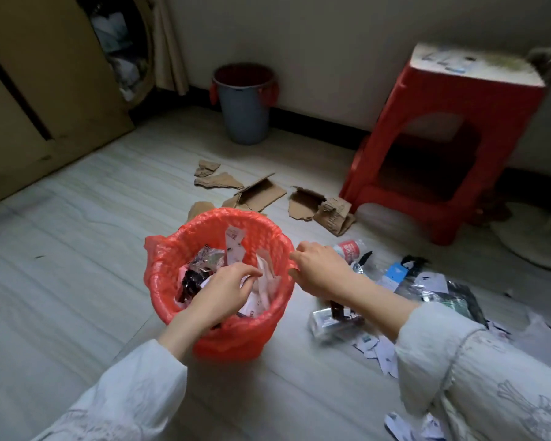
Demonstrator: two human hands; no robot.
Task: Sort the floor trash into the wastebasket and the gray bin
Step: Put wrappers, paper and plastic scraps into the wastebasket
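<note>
A wastebasket (236,340) lined with a red plastic bag stands on the floor in front of me, holding paper scraps and foil wrappers. My left hand (223,292) reaches inside it, fingers curled on a white paper scrap (248,281). My right hand (318,270) grips the bag's rim on the right side. The gray bin (244,113) with a red liner stands by the far wall. Torn cardboard pieces (261,194) lie between the two. A plastic bottle (350,249), wrappers (427,281) and paper scraps (379,348) lie on the floor to my right.
A red plastic stool (442,138) stands at the right by the wall. A white fan base (531,240) sits beyond it. A large brown cardboard panel (45,100) leans at the left. Pale wood-look floor (77,249) stretches to the left.
</note>
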